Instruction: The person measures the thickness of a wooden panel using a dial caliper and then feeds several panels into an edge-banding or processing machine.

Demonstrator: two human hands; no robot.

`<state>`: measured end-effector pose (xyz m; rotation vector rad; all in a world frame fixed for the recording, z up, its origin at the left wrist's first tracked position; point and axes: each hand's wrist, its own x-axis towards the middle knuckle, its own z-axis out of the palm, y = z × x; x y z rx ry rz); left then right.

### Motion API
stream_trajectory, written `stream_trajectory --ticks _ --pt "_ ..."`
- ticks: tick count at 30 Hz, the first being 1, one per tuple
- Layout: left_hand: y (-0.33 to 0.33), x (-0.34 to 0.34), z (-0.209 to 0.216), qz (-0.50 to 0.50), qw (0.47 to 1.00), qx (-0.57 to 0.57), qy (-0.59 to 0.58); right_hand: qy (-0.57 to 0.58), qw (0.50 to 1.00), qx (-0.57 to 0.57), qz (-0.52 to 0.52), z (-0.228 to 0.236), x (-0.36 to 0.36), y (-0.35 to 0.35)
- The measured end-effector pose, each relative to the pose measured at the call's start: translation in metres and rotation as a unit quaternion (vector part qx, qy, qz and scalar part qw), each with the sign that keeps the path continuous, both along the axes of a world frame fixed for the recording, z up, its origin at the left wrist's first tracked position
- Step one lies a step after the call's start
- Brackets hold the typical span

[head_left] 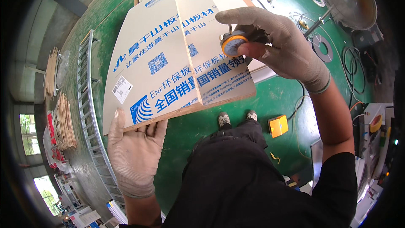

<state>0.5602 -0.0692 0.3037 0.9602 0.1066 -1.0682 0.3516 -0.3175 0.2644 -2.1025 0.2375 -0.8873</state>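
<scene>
Green floor lies below; your left hand (134, 152) grips the board (168, 59), your right hand (274, 44) clasps a dial gauge (232, 44).

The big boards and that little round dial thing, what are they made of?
The boards look like wood panel with a smooth beige printed face; the bare front edge shows brown wood. The round dial gauge looks like metal with an orange rim and a clear face, probably plastic or glass.
</scene>
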Motion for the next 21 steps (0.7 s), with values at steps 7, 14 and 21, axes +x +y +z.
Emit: stream_trajectory --ticks 7,14,21 --pt "0.000 0.003 0.000 -0.007 1.000 -0.016 0.019 0.032 0.996 0.079 -0.003 0.007 0.004 0.003" --pt "-0.005 -0.003 0.003 0.000 1.000 0.008 -0.001 0.030 0.993 0.110 -0.001 0.008 0.002 0.003" --pt "-0.004 0.001 -0.003 -0.009 1.000 -0.007 0.017 0.050 0.995 0.084 -0.019 0.010 0.001 0.003"
